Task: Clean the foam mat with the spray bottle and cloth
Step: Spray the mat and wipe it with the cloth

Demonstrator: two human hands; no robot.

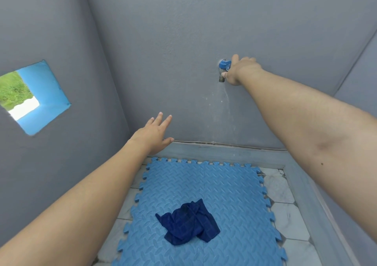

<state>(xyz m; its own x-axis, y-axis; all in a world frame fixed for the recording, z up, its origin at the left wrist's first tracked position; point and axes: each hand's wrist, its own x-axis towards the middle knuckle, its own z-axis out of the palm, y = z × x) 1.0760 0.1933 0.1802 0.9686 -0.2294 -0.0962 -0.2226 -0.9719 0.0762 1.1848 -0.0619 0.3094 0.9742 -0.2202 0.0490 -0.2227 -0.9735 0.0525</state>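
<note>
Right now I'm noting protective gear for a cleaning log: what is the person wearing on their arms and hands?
Nothing visible: the left hand and right hand are bare, without gloves, rings or watch, and both forearms show no sleeves.

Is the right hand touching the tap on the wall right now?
Touching. The head view shows the right hand wrapped against the blue tap, its thumb under the handle and its fingers over it.

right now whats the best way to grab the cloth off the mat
Probably pinch the raised, bunched middle of the dark blue cloth from straight above. It lies crumpled on the foam mat, so its folds stand up while its edges lie flat.
</note>
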